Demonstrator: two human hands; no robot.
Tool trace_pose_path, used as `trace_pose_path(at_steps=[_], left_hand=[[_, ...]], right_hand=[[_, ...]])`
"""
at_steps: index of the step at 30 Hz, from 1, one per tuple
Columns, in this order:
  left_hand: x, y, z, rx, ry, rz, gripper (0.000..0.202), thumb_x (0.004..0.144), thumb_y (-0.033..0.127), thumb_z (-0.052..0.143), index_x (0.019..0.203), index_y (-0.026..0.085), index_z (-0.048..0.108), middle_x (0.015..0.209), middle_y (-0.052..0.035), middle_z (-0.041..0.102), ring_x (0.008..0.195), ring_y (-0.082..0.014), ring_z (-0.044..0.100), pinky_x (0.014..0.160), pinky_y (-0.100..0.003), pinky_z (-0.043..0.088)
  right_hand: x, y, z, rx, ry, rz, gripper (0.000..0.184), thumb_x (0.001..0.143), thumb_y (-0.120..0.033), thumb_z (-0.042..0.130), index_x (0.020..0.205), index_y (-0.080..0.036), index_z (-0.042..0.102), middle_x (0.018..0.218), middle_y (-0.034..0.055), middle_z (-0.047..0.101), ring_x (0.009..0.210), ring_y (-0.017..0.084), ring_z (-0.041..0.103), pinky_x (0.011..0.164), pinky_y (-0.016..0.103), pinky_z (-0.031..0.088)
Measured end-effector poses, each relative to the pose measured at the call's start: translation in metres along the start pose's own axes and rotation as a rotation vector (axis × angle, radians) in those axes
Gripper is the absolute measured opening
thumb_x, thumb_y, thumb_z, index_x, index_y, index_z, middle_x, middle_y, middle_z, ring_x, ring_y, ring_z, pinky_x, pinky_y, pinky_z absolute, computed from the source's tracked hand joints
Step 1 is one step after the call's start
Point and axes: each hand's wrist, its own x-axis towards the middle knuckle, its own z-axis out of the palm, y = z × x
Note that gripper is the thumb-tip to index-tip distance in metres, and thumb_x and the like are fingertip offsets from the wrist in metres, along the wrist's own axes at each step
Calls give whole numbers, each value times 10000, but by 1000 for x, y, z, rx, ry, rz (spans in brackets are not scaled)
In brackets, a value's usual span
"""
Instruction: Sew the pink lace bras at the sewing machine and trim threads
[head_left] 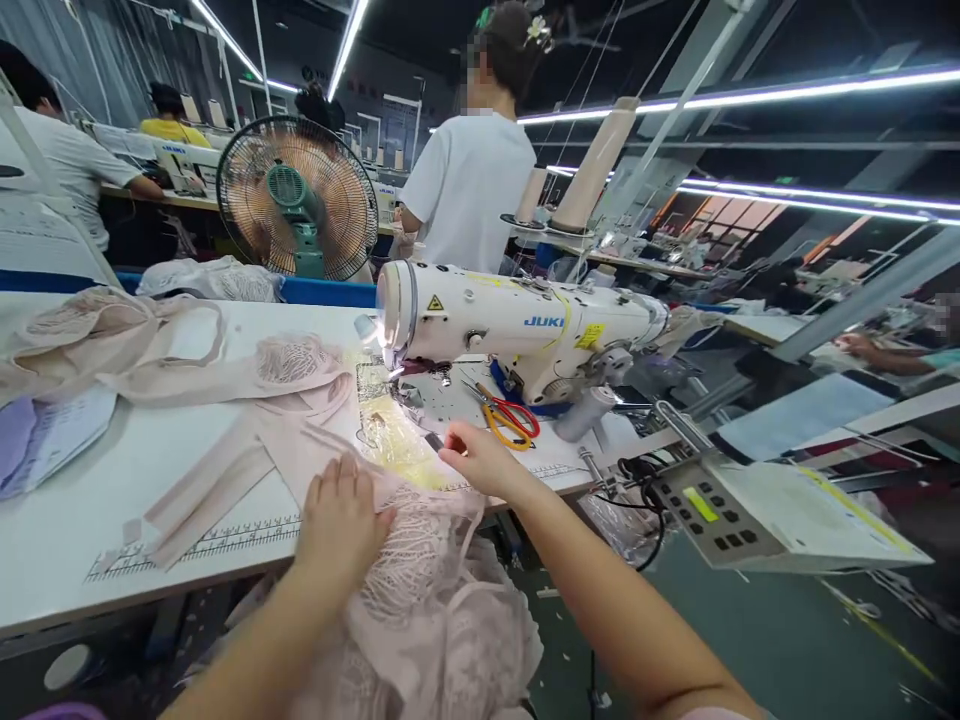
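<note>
My left hand (339,520) lies flat, fingers together, on pale pink lace fabric (420,600) that hangs off the front edge of the white sewing table (112,480). My right hand (476,455) is curled at the table edge right of the fabric, fingertips pinching a small dark item I cannot make out. A white Juki sewing machine (517,320) stands just beyond, its needle end lit over the fabric. Red-and-yellow scissors (506,415) lie under the machine arm, close to my right hand.
More pink garments (112,340) are piled at the table's left. A control panel box (712,505) sits at the right. A standing fan (296,200) and a person in a white shirt (469,180) are behind the table; other workers sit at far machines.
</note>
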Motion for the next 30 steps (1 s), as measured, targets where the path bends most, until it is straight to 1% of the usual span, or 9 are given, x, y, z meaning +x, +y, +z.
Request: trace_pose_path(at_steps=[2,5,10,15,19,21,23,25,30], left_hand=[[-7,25,-3,14,9,-56,545,873,367,490,1256,-18,527,1366,-328,436,1268,-446,422,1004,-589,350],[-17,48,-14,-6,-91,-63,609,839,381,553,1305,-7,496,1345,-324,461,1272,-459,409,990,-596,362],[-36,26,-36,-10,-209,34,522,859,365,544,1261,32,559,1310,-296,512,1156,-400,549,883,-481,490],[-33,-19,-37,1,-193,-16,416,949,251,308,1188,101,613,1296,-200,569,906,-289,672,662,-387,547],[-24,-43,-23,53,-77,17,387,911,220,364,1177,109,622,1269,-182,587,799,-304,662,584,-416,525],[-25,-52,-13,36,29,60,398,903,254,383,1207,133,611,1227,-166,615,831,-328,646,637,-469,520],[-27,-58,-2,2,152,120,399,906,282,381,1188,144,627,1177,-157,641,985,-359,608,814,-561,481],[-28,-62,7,-18,246,170,405,909,298,371,1155,126,643,1168,-167,643,1109,-351,557,939,-561,428],[-28,-63,19,25,338,170,430,912,304,350,1159,87,626,1163,-192,628,1063,-299,591,771,-386,538]], right_hand=[[0,-19,15,179,-42,-46,98,867,-209,493,783,-198,443,798,-10,623,755,123,601,643,221,435],[4,-38,48,616,-166,-66,115,859,-267,512,783,-199,459,859,5,655,799,141,641,712,270,496],[8,-29,80,849,-124,-29,172,811,-348,566,813,-185,512,926,42,652,891,169,634,846,338,493],[-1,-16,84,717,-117,-159,187,795,-363,583,801,-180,542,834,37,638,820,177,615,798,340,489],[1,-17,82,636,-120,-97,168,798,-282,584,733,-199,453,698,-3,600,703,150,604,708,293,496],[6,-21,78,593,-158,-69,151,827,-243,548,746,-205,427,673,-14,595,675,141,612,679,274,501],[12,-27,75,446,-184,-83,130,861,-198,494,756,-205,418,654,-24,582,651,129,613,645,252,498],[18,-39,73,275,-184,-134,141,871,-151,468,744,-201,431,643,-28,564,641,119,596,624,234,478],[35,-73,81,58,-127,-234,178,819,-107,516,659,-181,495,714,6,518,741,155,522,681,266,404]])
